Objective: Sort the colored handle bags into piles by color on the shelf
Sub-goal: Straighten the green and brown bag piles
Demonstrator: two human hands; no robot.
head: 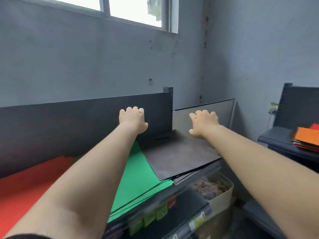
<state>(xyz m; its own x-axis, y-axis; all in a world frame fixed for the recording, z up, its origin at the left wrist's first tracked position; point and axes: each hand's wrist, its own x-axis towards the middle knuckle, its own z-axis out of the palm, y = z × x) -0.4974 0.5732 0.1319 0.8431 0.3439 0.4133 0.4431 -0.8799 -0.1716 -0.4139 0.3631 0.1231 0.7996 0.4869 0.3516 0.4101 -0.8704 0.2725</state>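
Left hand (133, 119) up at the centre of the frame, palm down, fingers curled forward and lying close together, thumb out to the right, gripping nothing that shows. It sits over the far edge of the black pile (177, 156), right in front of the dark back panel (82, 125) of the shelf (198, 176); whether the fingertips touch that panel, cannot tell. Right hand (204, 123) just right of centre, also palm down, fingers spread a little and thumb dropped low on the left, over the back right corner of the black pile. Whether the palm presses on the top bag or floats just above it, hard to say. Both bare forearms run in long from the lower corners of the frame.

Now the piles: black bags stacked flat at centre right, corners hanging past the shelf's front edge. Just left of them, partly tucked under, the green pile (138, 176). Further left, filling the lower left, the red pile (31, 185), with the left forearm crossing over red and green. All three lie side by side on the same shelf.

Over at the right edge of the frame, well apart, a mixed stack (306, 138) with an orange bag on top rests on another shelf. Below the shelf front, a pale bin (222, 195). Window (133, 9) at the top.
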